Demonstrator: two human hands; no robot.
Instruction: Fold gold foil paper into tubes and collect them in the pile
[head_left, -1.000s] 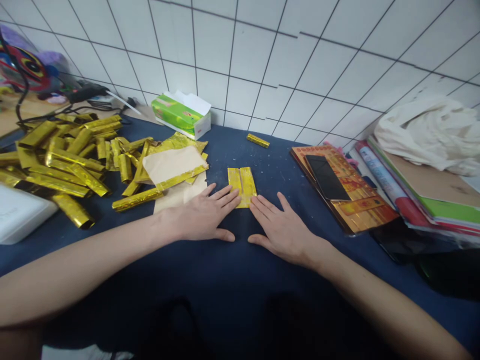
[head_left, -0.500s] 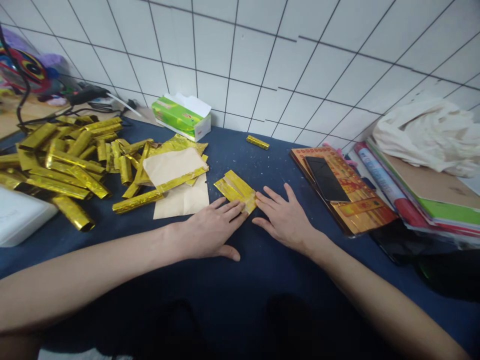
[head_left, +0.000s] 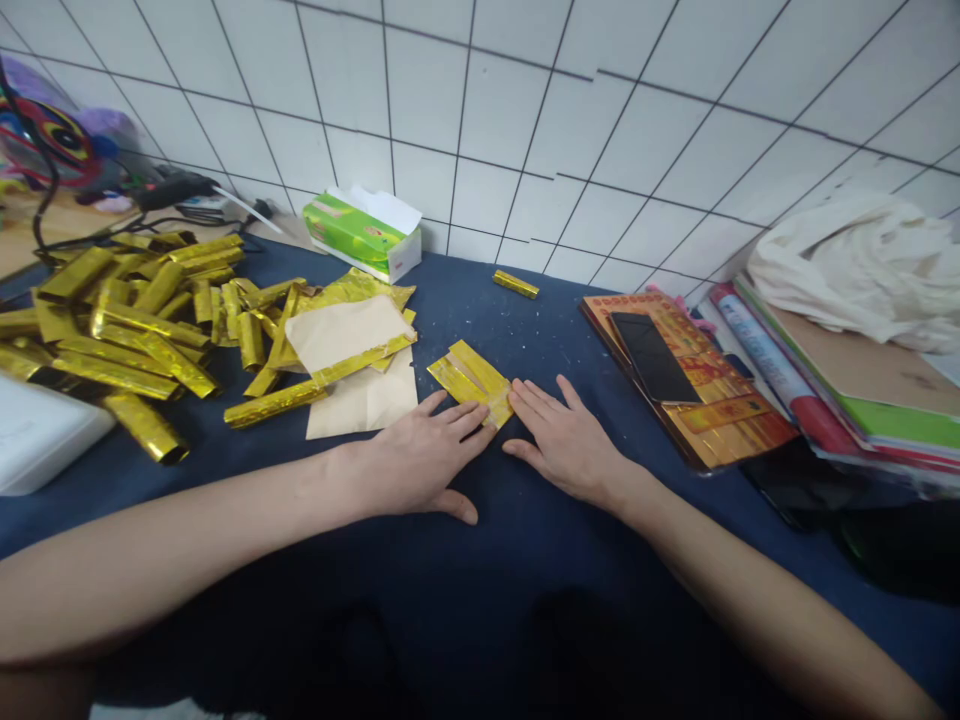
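A folded gold foil paper (head_left: 471,378) lies tilted on the dark blue tabletop (head_left: 465,560). My left hand (head_left: 420,458) lies flat, fingers stretched out, its fingertips pressing the paper's near edge. My right hand (head_left: 564,440) also lies flat and open just right of the paper, fingertips touching its right corner. Neither hand holds anything.
A heap of rolled gold foil pieces (head_left: 127,310) fills the left. Loose gold and tan sheets (head_left: 349,345) lie beside it. A green tissue box (head_left: 361,232) stands by the tiled wall, one gold roll (head_left: 515,283) behind. A phone (head_left: 651,355) rests on printed paper stacks; books and cloth (head_left: 855,262) at right.
The gold paper has been turned from upright to tilted leftward. Both hands shifted slightly away from me with it and stay flat on the table.
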